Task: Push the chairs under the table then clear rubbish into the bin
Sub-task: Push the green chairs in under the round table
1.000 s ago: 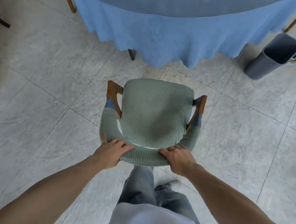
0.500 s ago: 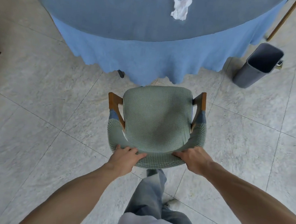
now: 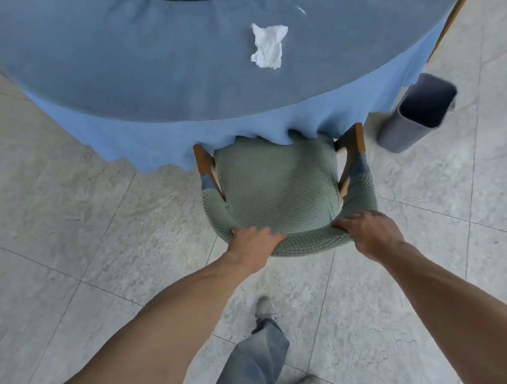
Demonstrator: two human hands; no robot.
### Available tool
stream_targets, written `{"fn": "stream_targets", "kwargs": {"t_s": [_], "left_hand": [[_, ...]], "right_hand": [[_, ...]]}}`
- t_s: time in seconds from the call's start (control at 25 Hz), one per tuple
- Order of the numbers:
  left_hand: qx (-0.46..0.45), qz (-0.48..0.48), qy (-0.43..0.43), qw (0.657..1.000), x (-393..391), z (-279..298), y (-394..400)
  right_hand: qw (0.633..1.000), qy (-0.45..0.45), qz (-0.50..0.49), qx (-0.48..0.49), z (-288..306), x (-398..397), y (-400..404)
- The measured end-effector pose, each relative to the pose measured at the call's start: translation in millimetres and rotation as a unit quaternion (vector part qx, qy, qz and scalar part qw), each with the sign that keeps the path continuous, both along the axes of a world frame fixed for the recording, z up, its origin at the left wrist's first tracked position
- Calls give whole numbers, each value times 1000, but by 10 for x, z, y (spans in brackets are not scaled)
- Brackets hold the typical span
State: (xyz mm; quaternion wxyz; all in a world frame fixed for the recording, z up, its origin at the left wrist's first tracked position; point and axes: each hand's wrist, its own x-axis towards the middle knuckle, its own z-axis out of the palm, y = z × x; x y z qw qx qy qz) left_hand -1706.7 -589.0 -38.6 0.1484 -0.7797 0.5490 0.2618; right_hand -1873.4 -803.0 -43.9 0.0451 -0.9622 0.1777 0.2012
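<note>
The chair (image 3: 280, 191), covered in green knitted fabric with wooden arms, stands on the tiled floor (image 3: 54, 233) directly ahead of you, its front edge just touching the hanging blue tablecloth (image 3: 145, 139). Nearest you, your left hand (image 3: 253, 242) is curled over the top of the padded backrest, fingers wrapped round its rim. Your right hand (image 3: 370, 232) grips the same backrest further to the right, fingers spread and pressed on the fabric. Both arms are stretched forward.

Beyond the chair, the round counter (image 3: 135, 54) fills the upper view. A crumpled white tissue (image 3: 269, 47) lies on it, well apart from the chair. A grey bin (image 3: 416, 115) stands on the floor to the right, just beside the counter's edge and near the chair's right arm.

Risks from here: the cloth is bunching on the seat front, so pushing on could drag it and shift the tissue. The wooden arms may catch the counter's rim. Steering rightward could knock the bin.
</note>
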Motion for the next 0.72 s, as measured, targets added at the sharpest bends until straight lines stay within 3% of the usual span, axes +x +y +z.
{"fn": "stream_targets", "kwargs": {"t_s": [0.24,0.56,0.72], "left_hand": [[5,17,-2,1000,161,48,-364],[93,54,15,994,38,224,-538],[143,45,71,986,-154,461,-1097]], "right_hand": [[997,-16,-57,-43,9,178,-31],[995,20,-88,45,353,92,-35],[988,28,-113,100,651,-140,-252]]}}
